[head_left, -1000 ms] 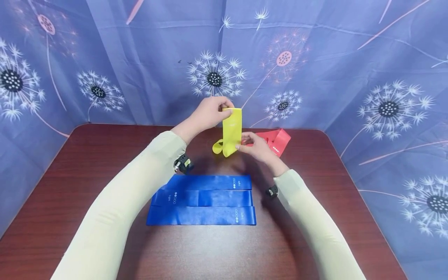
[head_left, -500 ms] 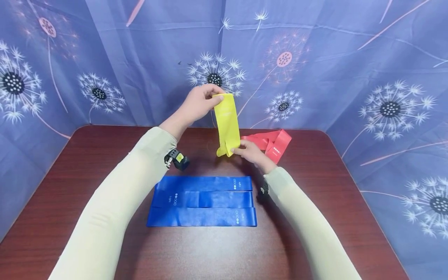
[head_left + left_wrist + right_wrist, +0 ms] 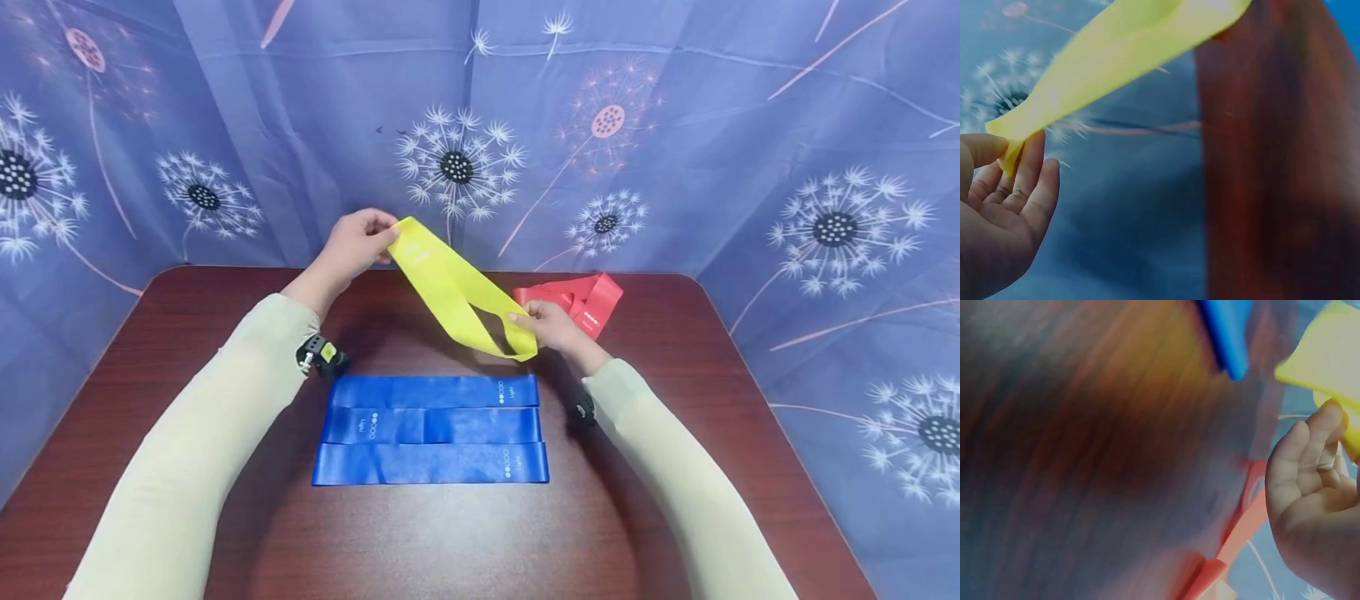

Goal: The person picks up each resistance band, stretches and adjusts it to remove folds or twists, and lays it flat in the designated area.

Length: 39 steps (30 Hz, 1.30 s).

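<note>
A yellow resistance band (image 3: 442, 287) stretches slantwise between both hands above the back of the table, its loop parted near the lower right end. My left hand (image 3: 351, 247) pinches the upper left end between thumb and fingers; the left wrist view shows this pinch with the band (image 3: 1104, 69) running up and away. At the lower right end, my right hand (image 3: 558, 331) holds the band with thumb and fingers. In the right wrist view the yellow band (image 3: 1329, 353) passes over the fingertips, and part of the grip is hidden.
Three blue bands (image 3: 431, 429) marked "Light" lie flat in rows on the brown table (image 3: 465, 542). Behind the right hand a red band (image 3: 600, 296) lies loosely folded. A blue dandelion-print curtain (image 3: 322, 125) hangs along the table's back edge.
My left hand has moved left and, lately, down, swinging the yellow band from hanging upright to a slant. Its loop has opened near the right hand, which has shifted slightly.
</note>
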Motion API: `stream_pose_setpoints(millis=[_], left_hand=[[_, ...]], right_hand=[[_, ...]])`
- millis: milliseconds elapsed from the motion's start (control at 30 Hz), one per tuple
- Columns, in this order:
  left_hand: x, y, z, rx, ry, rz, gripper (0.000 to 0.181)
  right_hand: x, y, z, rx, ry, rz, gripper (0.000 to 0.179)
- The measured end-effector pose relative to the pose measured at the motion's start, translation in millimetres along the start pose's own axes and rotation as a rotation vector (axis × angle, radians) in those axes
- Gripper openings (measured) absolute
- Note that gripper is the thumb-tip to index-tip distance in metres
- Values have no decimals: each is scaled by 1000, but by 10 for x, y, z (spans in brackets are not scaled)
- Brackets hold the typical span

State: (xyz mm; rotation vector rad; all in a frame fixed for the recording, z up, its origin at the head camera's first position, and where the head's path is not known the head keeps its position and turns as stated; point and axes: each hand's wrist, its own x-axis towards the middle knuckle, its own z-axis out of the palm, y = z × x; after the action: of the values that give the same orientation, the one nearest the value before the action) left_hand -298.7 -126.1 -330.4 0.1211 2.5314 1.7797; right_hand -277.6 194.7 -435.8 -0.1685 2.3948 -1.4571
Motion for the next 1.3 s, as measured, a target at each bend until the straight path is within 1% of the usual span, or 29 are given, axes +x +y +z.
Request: stream_pose_setpoints(millis=[100,167,267,367,500,600,633,733,833,900,1033,1167,1300], left_hand=[[-46,-188,-51,-12,-37,-63,31],[-74,-295,-71,-8,-61,-105,32],[-100,-443,-97,8,-80,-145,33],[-131,-555,-127,25,-104,-165,35],[-168,-652,-168,37,-134,-184,35],[-183,-695,-198,41,-141,-198,34],[-187,-705,-207,44,-144,-200,34],[-194,-728,-225,56,-151,-198,35],[-189,-741,-226,64,-152,-193,35],[-187,-742,-214,78,-151,-192,34],[-192,-736,-193,120,-149,-190,34],[-191,-730,-167,151,-144,-188,33],[-188,-731,-144,171,-141,-185,33]], right_hand=[[20,24,-2,-68,-62,1,22],[49,47,-3,-105,-85,5,22],[90,73,-12,-201,-81,-7,22],[102,78,-33,-267,-65,-9,25],[94,86,-54,-243,-93,33,36],[84,99,-46,-207,-85,39,41],[76,101,-39,-207,-70,12,41],[48,92,-16,-248,-8,-108,31],[11,52,7,-351,31,-248,13],[-11,15,19,-403,37,-290,8],[-20,-30,29,-469,57,-324,10],[-9,-30,21,-488,75,-352,10],[-14,-13,4,-478,58,-345,12]])
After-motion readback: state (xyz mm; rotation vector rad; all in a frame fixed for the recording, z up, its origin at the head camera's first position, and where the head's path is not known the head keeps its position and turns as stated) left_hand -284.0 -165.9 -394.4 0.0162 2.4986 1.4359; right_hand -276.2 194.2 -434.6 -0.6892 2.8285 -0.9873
